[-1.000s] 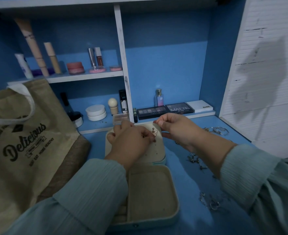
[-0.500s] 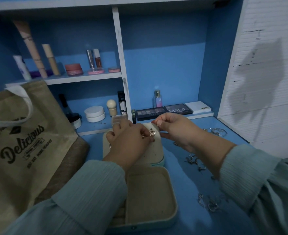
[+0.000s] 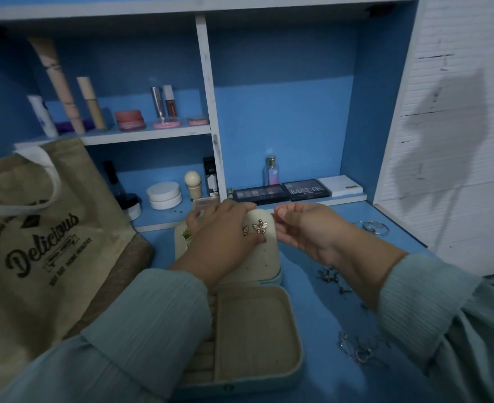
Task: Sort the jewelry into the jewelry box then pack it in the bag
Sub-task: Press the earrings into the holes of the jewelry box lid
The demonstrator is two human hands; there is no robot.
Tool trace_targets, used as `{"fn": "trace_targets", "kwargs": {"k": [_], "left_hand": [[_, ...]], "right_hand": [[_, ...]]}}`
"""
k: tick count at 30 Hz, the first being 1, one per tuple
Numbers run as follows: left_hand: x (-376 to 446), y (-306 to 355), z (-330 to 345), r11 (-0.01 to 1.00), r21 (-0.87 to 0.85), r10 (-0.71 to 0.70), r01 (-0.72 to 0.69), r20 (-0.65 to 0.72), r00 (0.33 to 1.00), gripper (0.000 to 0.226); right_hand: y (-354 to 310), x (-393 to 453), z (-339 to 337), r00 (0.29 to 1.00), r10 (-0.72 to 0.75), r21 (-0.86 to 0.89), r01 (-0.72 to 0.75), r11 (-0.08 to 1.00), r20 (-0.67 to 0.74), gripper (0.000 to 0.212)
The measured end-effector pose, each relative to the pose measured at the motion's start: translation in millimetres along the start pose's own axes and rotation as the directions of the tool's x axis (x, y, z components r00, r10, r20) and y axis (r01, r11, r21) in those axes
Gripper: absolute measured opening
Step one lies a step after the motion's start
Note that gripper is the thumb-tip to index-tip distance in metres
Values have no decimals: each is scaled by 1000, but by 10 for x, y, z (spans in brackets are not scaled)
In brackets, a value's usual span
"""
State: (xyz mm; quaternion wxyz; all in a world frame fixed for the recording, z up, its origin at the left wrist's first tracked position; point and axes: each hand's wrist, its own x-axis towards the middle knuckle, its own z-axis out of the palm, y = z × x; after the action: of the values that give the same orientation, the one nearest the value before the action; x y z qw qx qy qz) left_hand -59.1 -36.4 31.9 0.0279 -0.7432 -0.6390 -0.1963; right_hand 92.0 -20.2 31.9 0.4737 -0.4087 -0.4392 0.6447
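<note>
While the left hand (image 3: 222,237) steadies the lid panel (image 3: 264,251), the butterfly earring (image 3: 260,227) sits beside its fingertips.

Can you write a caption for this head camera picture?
Two hands fix butterfly earrings onto the cream jewelry box lid.

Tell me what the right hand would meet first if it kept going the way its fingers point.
The right hand points left toward the jewelry box lid panel. It would likely meet the butterfly earring pinned there first, then the left hand, though depth is unclear.
</note>
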Motion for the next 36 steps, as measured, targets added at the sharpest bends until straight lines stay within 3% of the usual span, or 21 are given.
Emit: {"fn": "trace_targets", "kwargs": {"k": [3,7,13,21,36], "left_hand": [[-61,9,-26,998,-51,31,-34,-63,998,51],[-209,29,-51,994,-5,108,-111,-206,973,43],[-479,55,-11,969,107,248,-224,-455,855,28],[-795,84,48,948,178,319,-264,-527,788,17],[-918,81,119,949,195,315,-247,-561,766,13]], "right_hand": [[16,-17,-37,997,74,-13,-74,997,5,18],[14,-56,-60,985,119,-119,-104,987,127,16],[-109,-122,-42,931,159,-416,-9,909,328,13],[-182,-246,-27,872,230,-648,121,752,431,19],[-183,-291,-46,869,223,-737,211,642,443,11]]}}
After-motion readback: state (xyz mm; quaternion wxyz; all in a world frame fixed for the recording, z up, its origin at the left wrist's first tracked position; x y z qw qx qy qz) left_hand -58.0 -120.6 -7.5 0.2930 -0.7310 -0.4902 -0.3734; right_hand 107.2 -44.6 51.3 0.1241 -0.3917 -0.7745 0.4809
